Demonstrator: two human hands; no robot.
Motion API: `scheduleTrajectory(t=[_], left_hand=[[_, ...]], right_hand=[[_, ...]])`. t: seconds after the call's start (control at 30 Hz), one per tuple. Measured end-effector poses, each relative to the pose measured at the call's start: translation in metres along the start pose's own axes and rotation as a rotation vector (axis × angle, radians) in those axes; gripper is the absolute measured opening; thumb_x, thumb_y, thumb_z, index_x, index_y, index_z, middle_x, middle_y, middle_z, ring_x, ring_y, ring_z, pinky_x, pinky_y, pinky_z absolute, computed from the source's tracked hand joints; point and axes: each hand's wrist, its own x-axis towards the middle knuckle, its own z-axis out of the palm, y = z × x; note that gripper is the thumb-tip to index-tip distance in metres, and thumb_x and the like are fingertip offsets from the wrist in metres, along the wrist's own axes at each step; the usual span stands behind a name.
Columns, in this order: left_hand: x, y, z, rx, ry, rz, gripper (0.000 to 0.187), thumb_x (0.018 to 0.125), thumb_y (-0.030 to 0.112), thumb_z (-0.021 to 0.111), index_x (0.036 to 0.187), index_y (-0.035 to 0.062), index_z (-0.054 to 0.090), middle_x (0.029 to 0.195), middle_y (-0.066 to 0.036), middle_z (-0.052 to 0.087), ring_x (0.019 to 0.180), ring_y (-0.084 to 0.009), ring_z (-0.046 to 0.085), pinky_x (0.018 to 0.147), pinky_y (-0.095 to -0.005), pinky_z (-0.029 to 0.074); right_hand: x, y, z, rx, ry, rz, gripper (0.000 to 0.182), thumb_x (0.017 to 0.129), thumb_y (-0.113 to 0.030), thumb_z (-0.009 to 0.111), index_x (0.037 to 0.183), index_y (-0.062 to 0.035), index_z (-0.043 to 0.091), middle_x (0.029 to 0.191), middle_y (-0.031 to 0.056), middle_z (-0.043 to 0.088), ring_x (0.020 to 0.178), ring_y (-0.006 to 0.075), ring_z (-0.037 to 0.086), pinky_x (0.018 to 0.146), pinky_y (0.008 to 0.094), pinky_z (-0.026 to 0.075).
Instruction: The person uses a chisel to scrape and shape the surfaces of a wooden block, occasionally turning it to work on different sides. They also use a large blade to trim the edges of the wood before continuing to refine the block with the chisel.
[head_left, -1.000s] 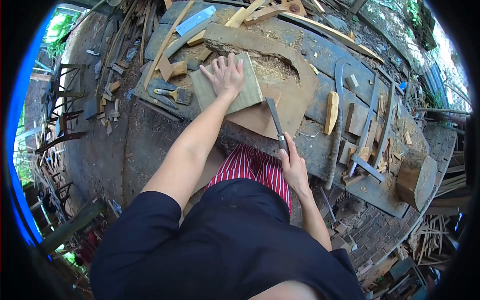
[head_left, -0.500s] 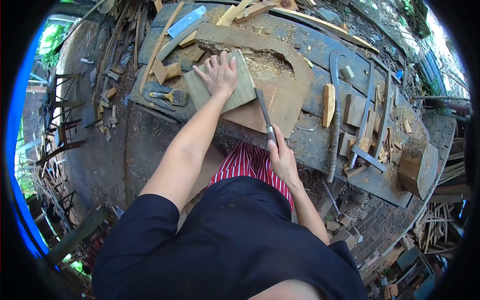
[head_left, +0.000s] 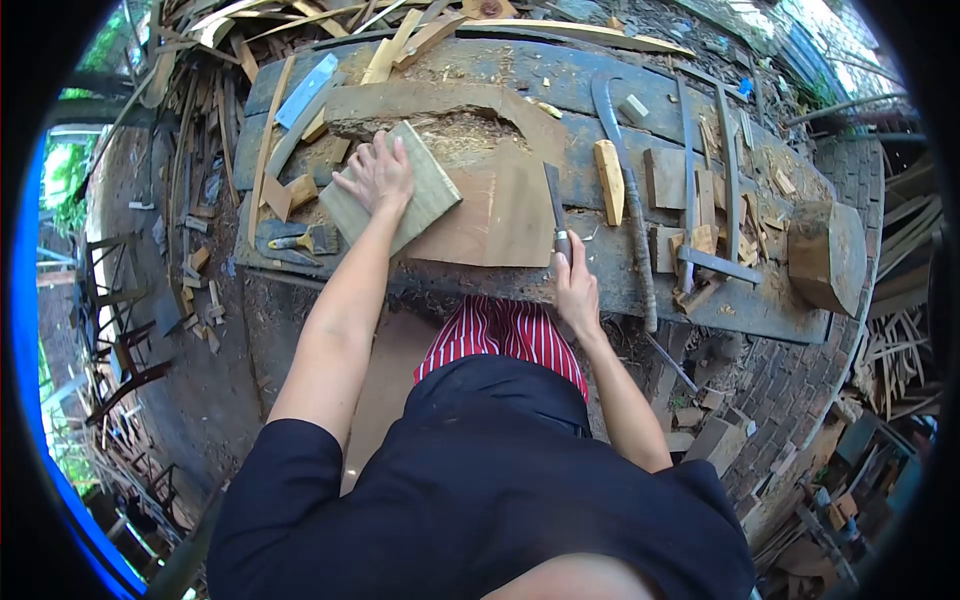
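My left hand (head_left: 379, 178) lies flat with spread fingers on a square, pale greenish wooden board (head_left: 425, 200). That board rests tilted on a larger brown sheet (head_left: 522, 215) on the workbench. In my right hand (head_left: 577, 290) is a chisel (head_left: 557, 205), its dark handle gripped and its flat blade pointing away from me. The blade is apart from the square board, over the right edge of the brown sheet. A paint brush (head_left: 308, 240) lies to the left of the square board.
The worn workbench (head_left: 470, 65) carries a long curved sickle (head_left: 630, 190), a yellowish wood block (head_left: 608, 182), a bar clamp (head_left: 715, 265) and several offcuts. A thick wooden block (head_left: 825, 258) stands at its right end. Scrap wood (head_left: 195, 270) litters the ground at left.
The chisel has moved away from the square board's edge, out to the right. My left hand stays on the board. The whole view has shifted and turned slightly.
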Motion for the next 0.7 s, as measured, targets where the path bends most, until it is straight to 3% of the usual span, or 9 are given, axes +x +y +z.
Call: scheduleTrajectory(t=[0.13, 0.17, 0.23, 0.27, 0.37, 0.4, 0.53, 0.67, 0.7], left_hand=[[0.024, -0.018, -0.037, -0.095, -0.390, -0.030, 0.076, 0.095, 0.070, 0.027, 0.149, 0.0189, 0.035, 0.148, -0.014, 0.045, 0.136, -0.0350, 0.043, 0.113, -0.0588, 0.025], [0.032, -0.034, -0.036, -0.079, -0.377, -0.025, 0.076, 0.095, 0.070, 0.027, 0.149, 0.0189, 0.035, 0.148, -0.014, 0.045, 0.136, -0.0350, 0.043, 0.113, -0.0588, 0.025], [0.048, -0.068, -0.024, -0.188, -0.548, 0.151, 0.086, 0.091, 0.076, 0.031, 0.151, 0.0147, 0.031, 0.144, -0.021, 0.049, 0.133, -0.0387, 0.047, 0.112, -0.0503, 0.032], [0.043, -0.071, -0.033, -0.279, -0.553, 0.170, 0.096, 0.085, 0.078, 0.044, 0.151, 0.0095, 0.030, 0.139, -0.027, 0.052, 0.130, -0.0397, 0.050, 0.110, -0.0441, 0.036], [0.039, -0.071, -0.049, -0.285, -0.612, 0.148, 0.102, 0.078, 0.076, 0.059, 0.149, 0.0064, 0.034, 0.139, -0.027, 0.052, 0.131, -0.0379, 0.050, 0.108, -0.0442, 0.038], [0.042, -0.072, -0.049, -0.238, -0.534, 0.169, 0.103, 0.072, 0.071, 0.072, 0.143, 0.0017, 0.043, 0.133, -0.025, 0.057, 0.126, -0.0359, 0.054, 0.104, -0.0420, 0.042], [0.039, -0.075, -0.068, -0.341, -0.689, 0.112, 0.095, 0.070, 0.064, 0.078, 0.134, -0.0008, 0.052, 0.125, -0.021, 0.063, 0.117, -0.0314, 0.060, 0.101, -0.0390, 0.046], [0.000, -0.080, -0.091, -0.910, -0.819, -0.236, 0.061, 0.076, 0.027, 0.085, 0.125, 0.0013, 0.060, 0.110, -0.011, 0.068, 0.095, -0.0174, 0.066, 0.081, -0.0324, 0.054], [-0.012, -0.079, -0.097, -0.898, -0.811, -0.248, 0.061, 0.076, 0.027, 0.085, 0.125, 0.0013, 0.060, 0.110, -0.011, 0.068, 0.095, -0.0174, 0.066, 0.081, -0.0324, 0.054]], right_hand=[[0.045, 0.062, 0.006, -0.333, 0.041, -0.064, 0.050, 0.101, -0.036, 0.045, 0.148, -0.0230, 0.035, 0.087, 0.0242, 0.068, 0.084, 0.0451, 0.068, 0.074, 0.0560, 0.053], [0.051, 0.071, 0.005, -0.403, 0.038, -0.062, 0.049, 0.101, -0.036, 0.045, 0.148, -0.0240, 0.036, 0.090, 0.0231, 0.068, 0.086, 0.0439, 0.068, 0.075, 0.0558, 0.053], [0.066, 0.101, 0.005, -0.435, 0.105, -0.099, 0.045, 0.102, -0.033, 0.045, 0.146, -0.0251, 0.041, 0.104, 0.0163, 0.060, 0.095, 0.0338, 0.059, 0.081, 0.0479, 0.052], [0.072, 0.109, 0.002, -0.497, 0.149, -0.121, 0.045, 0.100, -0.029, 0.050, 0.144, -0.0223, 0.044, 0.109, 0.0154, 0.057, 0.100, 0.0322, 0.055, 0.083, 0.0451, 0.050], [0.099, 0.126, -0.014, -0.632, 0.501, -0.139, 0.054, 0.089, -0.015, 0.058, 0.142, -0.0126, 0.045, 0.119, 0.0141, 0.054, 0.103, 0.0336, 0.054, 0.085, 0.0457, 0.048], [0.107, 0.128, -0.021, -0.628, 0.541, -0.056, 0.058, 0.087, -0.013, 0.059, 0.143, -0.0121, 0.044, 0.124, 0.0131, 0.053, 0.109, 0.0346, 0.052, 0.087, 0.0464, 0.047], [0.145, 0.158, -0.034, -0.702, 0.432, 0.058, 0.066, 0.083, -0.012, 0.061, 0.146, -0.0122, 0.040, 0.127, 0.0131, 0.051, 0.113, 0.0350, 0.051, 0.091, 0.0470, 0.047], [0.173, 0.163, -0.043, -0.701, 0.300, 0.051, 0.060, 0.088, -0.012, 0.056, 0.145, -0.0100, 0.039, 0.117, 0.0195, 0.054, 0.104, 0.0383, 0.058, 0.084, 0.0489, 0.052], [0.179, 0.162, -0.048, -0.679, 0.253, 0.080, 0.057, 0.089, -0.012, 0.054, 0.144, -0.0091, 0.039, 0.114, 0.0210, 0.055, 0.101, 0.0394, 0.060, 0.082, 0.0500, 0.053]])
